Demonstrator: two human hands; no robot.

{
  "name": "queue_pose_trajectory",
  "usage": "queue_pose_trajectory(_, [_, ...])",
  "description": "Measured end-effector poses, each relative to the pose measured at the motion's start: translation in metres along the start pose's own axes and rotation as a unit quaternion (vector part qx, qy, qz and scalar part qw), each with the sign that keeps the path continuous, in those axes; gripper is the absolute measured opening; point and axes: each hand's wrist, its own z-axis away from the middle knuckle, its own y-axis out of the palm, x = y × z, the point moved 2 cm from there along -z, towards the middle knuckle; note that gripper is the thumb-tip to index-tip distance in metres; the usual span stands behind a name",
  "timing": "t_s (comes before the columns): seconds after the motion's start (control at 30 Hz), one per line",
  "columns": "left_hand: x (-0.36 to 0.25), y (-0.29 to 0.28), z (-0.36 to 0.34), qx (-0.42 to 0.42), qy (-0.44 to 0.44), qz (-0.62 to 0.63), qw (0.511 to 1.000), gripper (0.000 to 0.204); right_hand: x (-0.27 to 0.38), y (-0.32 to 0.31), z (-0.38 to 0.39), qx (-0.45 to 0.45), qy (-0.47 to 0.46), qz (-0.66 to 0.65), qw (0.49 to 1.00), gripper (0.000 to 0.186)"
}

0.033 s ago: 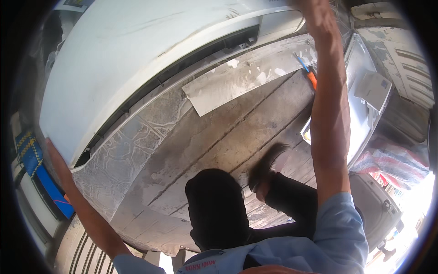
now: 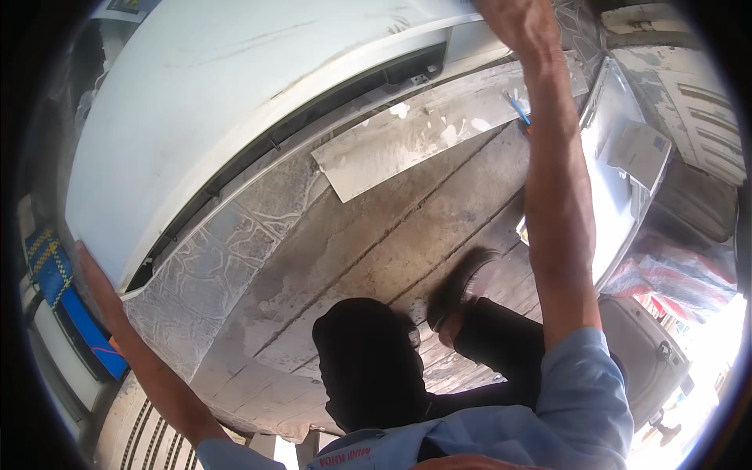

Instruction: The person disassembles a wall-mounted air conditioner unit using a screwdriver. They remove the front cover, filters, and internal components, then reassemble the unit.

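A large white appliance casing [image 2: 204, 102] fills the upper left, with a long dark slot along its lower edge and scuff marks on its face. My left hand [image 2: 88, 258] is against the casing's left end, and its fingers are mostly hidden. At the top, my right hand [image 2: 518, 25] is on or just over the far right part of the casing. Its fingertips are out of sight, so what they grip does not show. Beside my right forearm lies a screwdriver [image 2: 518, 108] with a blue shaft, its orange handle almost covered by the arm.
A flat, stained pale strip [image 2: 376, 160] lies along the casing on the tiled floor [image 2: 211, 282]. To the right are a white panel [image 2: 615, 204], a small box [image 2: 640, 153], a striped plastic bag [image 2: 674, 278] and a grey case [image 2: 646, 360]. A blue strap [image 2: 86, 321] is at the left.
My right hand and forearm have shifted left and slightly nearer, and now cover most of the screwdriver's handle. One knee has shifted slightly. My left hand stays at the casing's end.
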Motion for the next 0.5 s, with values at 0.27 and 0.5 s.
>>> queue_pose_trajectory(0.27, [-0.01, -0.005, 0.021, 0.02, -0.011, 0.037, 0.999, 0.091, 0.026, 0.008, -0.007, 0.101, -0.026, 0.09, 0.99, 0.072])
queue_pose_trajectory(0.5, [0.031, -0.031, -0.001, -0.115, -0.043, 0.071, 0.99, 0.078, -0.034, 0.05, -0.048, -0.205, -0.504, 0.531, 0.649, 0.041])
